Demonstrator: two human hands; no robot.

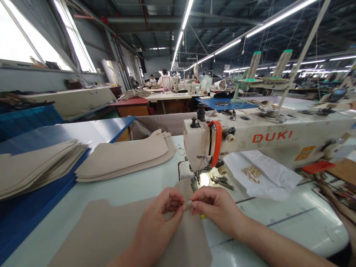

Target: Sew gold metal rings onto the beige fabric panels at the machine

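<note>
My left hand (161,218) and my right hand (215,209) meet just in front of the sewing machine's needle (198,178). Both pinch a small pale strip (187,202) between fingertips; I cannot make out what it is. Below the hands lies a beige cut piece of fabric (105,233) flat on the pale table. The white sewing machine (250,141) marked DUKI stands right behind the hands.
Two stacks of beige cut pieces lie at left (122,157) and far left (36,167). Gold metal rings (251,173) rest on white paper right of the needle. Thread cones (281,63) stand on the machine. Other work tables and people sit far back.
</note>
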